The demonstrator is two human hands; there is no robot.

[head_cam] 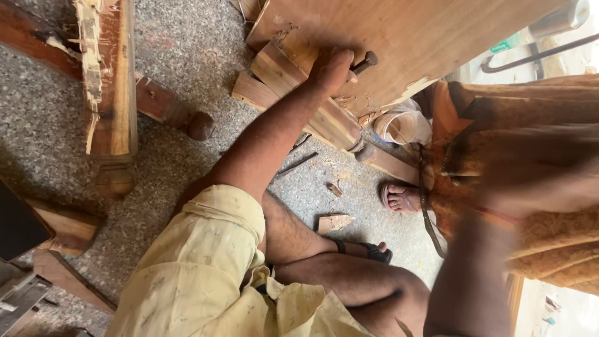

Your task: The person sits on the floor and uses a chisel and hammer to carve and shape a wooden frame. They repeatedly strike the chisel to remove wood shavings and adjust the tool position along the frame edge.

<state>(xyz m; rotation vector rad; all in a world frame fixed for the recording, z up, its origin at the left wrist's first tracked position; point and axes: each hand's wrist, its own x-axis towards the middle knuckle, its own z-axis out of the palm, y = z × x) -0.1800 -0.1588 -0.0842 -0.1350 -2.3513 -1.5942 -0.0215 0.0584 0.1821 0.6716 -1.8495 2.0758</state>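
Hands in view number two: the left hand (331, 67), at upper centre of the frame, is clenched around one dark metal tool (364, 62) whose rounded end pokes out to the right of the fist, pressed against a wooden panel (412, 31). The right hand (536, 181), at the right edge, is a blur, so its grip cannot be told. Two stacked wooden battens (299, 93) lie just below the fist, and another person's sandalled foot (399, 198) sits at centre right.

One wooden panel (399, 31) leans over two stacked wooden blocks (281, 75). One chisel (364, 62) shows. Two turned wooden legs (112, 81) lie on the floor, with roughly three small offcuts (334, 223) scattered nearby, though blur hides more. One other person's sandalled foot (399, 198) appears.
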